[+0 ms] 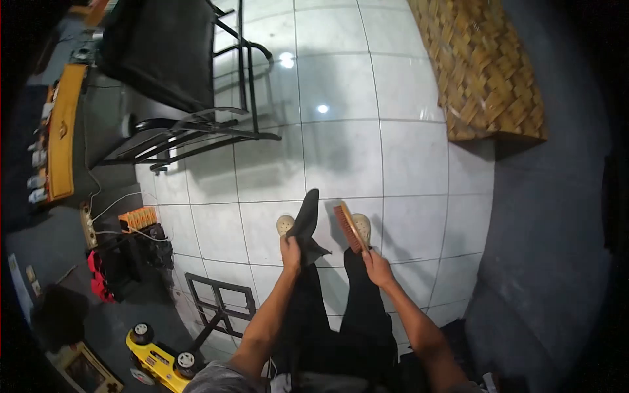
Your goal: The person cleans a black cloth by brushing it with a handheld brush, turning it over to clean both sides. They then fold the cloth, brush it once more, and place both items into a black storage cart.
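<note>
My left hand (290, 253) is closed around a dark grey boot-shaped item (306, 223). Its narrow rounded end points away from me and a pointed flap sticks out at the lower right; I cannot make out its exact kind. In my right hand (377, 267) is the handle of a wooden brush (350, 227) with reddish-brown bristles. The bristles face left toward the dark item, with a gap between the two. Below them show my beige clogs, the left clog (284, 224) and the right clog (362, 228), on white floor tiles.
A black metal-framed chair (190, 118) stands at upper left. A woven box (488, 72) is at upper right, near a grey surface. Lower left are a yellow toy car (160, 363), a black metal frame (223, 298), cables and an orange item (137, 219).
</note>
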The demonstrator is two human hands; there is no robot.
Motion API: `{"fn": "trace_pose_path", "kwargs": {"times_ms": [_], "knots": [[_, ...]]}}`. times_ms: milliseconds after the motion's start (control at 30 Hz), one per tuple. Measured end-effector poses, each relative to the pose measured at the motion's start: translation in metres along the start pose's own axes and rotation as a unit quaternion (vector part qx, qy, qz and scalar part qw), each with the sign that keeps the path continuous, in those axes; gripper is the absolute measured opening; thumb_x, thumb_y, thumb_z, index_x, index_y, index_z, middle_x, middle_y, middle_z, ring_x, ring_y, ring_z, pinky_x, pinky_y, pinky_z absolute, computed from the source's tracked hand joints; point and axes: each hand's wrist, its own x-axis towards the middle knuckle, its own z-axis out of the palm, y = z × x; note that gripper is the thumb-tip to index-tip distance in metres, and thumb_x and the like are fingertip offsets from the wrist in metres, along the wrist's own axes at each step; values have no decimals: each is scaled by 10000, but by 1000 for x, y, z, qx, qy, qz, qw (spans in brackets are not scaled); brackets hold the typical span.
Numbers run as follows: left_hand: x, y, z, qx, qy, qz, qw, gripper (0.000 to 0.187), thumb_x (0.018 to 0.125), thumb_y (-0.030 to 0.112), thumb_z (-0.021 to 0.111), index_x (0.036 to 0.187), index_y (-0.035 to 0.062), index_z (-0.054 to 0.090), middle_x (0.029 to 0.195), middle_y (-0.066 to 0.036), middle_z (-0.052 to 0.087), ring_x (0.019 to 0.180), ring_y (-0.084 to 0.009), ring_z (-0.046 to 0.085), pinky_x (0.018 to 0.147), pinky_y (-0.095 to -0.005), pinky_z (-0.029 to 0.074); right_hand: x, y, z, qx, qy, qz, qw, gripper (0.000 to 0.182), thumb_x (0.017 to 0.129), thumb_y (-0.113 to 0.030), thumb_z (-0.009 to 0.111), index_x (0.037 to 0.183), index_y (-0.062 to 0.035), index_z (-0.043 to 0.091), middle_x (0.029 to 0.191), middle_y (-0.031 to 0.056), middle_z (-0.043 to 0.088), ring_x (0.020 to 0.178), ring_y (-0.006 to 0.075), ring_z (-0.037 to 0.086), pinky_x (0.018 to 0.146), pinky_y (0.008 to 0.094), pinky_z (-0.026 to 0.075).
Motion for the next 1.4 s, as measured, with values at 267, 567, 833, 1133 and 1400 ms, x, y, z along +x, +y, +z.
{"fn": "trace_pose_path", "kwargs": {"times_ms": [267, 567, 833, 1133, 1400], "knots": [[-122, 104, -59, -101, -104, 19, 989, 372, 952, 306, 420, 1125, -13, 503, 1004, -99, 558, 943, -204, 532, 861, -291, 411, -126, -91, -73, 62, 9, -93, 994, 427, 943, -388, 401, 807, -2, 525, 761, 244, 575, 783, 444, 562, 649, 477, 429], [-243, 255, -78, -130, -175, 140, 966, 199, 916, 133, 407, 1016, 6, 524, 937, -62, 581, 908, -178, 556, 789, -294, 439, -162, -177, -112, 99, -42, -295, 949, 471, 955, -406, 365, 792, 8, 522, 639, 127, 522, 580, 215, 526, 562, 361, 425], [-240, 275, -85, -192, -168, 83, 963, 212, 912, 292, 513, 938, 89, 566, 703, 2, 510, 614, -102, 449, 555, -247, 352, -180, -196, -148, 137, -37, -252, 957, 455, 958, -377, 387, 780, 19, 520, 623, 150, 540, 594, 261, 545, 584, 387, 427], [-315, 327, -68, 110, -114, 330, 931, 189, 964, 190, 425, 1067, 38, 467, 771, -119, 538, 730, -139, 497, 682, -280, 421, -210, -198, -169, 302, -103, -337, 886, 365, 965, -321, 388, 817, -1, 484, 573, 52, 449, 498, 181, 469, 493, 311, 394], [-319, 328, -89, -210, -81, 349, 910, 168, 986, 162, 384, 1040, 42, 489, 926, -5, 532, 846, -70, 484, 752, -209, 411, -97, -119, -126, -81, -18, -264, 961, 550, 953, -434, 294, 879, 37, 567, 805, 276, 600, 839, 441, 579, 725, 504, 438]]}}
